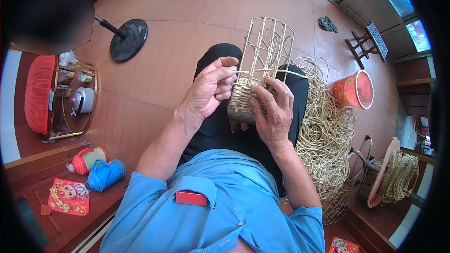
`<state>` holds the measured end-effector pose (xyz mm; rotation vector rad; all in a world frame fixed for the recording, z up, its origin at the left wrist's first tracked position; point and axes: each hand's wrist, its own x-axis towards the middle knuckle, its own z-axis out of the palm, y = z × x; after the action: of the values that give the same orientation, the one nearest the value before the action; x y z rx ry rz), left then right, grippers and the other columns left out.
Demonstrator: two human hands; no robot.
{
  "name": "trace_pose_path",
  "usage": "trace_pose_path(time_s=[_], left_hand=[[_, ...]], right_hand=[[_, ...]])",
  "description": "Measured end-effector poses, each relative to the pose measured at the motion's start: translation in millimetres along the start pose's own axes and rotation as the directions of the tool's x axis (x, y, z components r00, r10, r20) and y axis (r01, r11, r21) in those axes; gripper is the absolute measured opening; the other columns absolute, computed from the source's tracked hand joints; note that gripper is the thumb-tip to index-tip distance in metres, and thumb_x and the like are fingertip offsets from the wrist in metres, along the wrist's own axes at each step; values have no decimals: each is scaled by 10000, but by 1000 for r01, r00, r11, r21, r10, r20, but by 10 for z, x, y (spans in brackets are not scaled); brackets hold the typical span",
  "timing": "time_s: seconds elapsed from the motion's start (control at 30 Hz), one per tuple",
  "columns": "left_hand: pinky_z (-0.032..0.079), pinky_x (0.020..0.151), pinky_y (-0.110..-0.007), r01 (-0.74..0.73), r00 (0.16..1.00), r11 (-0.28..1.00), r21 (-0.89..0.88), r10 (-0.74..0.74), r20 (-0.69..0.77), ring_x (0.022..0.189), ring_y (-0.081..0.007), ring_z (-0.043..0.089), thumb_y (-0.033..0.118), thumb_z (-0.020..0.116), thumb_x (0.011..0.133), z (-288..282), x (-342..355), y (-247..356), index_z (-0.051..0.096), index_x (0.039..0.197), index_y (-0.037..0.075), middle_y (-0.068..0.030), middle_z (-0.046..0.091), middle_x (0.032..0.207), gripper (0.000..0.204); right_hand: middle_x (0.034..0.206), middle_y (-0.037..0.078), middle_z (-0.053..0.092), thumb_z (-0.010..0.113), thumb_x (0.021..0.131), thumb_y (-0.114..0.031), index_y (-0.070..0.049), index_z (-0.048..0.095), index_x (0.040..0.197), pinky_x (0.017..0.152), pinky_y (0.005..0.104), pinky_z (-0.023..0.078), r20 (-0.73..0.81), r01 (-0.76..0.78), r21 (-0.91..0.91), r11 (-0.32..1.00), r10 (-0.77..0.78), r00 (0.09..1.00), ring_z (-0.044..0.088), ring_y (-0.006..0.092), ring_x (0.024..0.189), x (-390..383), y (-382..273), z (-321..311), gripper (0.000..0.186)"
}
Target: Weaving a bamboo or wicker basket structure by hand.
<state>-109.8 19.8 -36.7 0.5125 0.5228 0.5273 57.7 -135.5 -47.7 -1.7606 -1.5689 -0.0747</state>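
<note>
A tall wire-frame basket (257,47) stands between my knees, its lower part woven with pale twisted cord and its upper bars bare. My left hand (212,86) is at the basket's left side, thumb and forefinger pinching a strand of cord (243,71) that crosses the bars. That strand comes out again on the right, over my knee. My right hand (275,112) grips the right side of the woven part (238,94), fingers bent against it. At the base a dark grey rounded piece (241,115) shows; what it is I cannot tell.
A large heap of loose cord (323,136) lies by my right leg. Beyond it are a red bucket (360,90), a cord reel (391,173) and a small folding stool (368,44). Leftward are a round black stand base (129,40), a glass-shelved trolley (70,133) and two thermos flasks (107,175).
</note>
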Motion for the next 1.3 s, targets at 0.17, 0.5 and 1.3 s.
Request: trace_pose_path(time_s=[0.17,0.5,1.3], left_hand=[[319,468,-185,-26,1000,1000,3,26,5,523,-18,337,106,654,1104,-108,-16,62,634,1336,72,47,542,817,236],[300,463,-203,-57,995,995,78,63,-75,517,-21,318,156,663,1133,-549,-62,474,639,1290,112,85,442,728,165],[500,521,-208,-101,958,777,621,244,-150,608,-64,623,244,659,1153,-43,-89,-231,717,1153,11,-10,702,809,240]], right_hand=[[1447,80,619,840,949,-203,-186,790,1238,1160,459,441,22,-6,-52,999,7,1000,561,315,1407,49,-60,-34,294],[988,-3,624,851,911,-258,-211,789,970,880,447,404,-160,-27,-107,994,10,987,600,248,982,483,-292,91,98],[878,46,644,839,857,-237,-136,701,799,833,447,428,-2,-164,-52,985,164,986,620,284,898,563,-393,226,181]])
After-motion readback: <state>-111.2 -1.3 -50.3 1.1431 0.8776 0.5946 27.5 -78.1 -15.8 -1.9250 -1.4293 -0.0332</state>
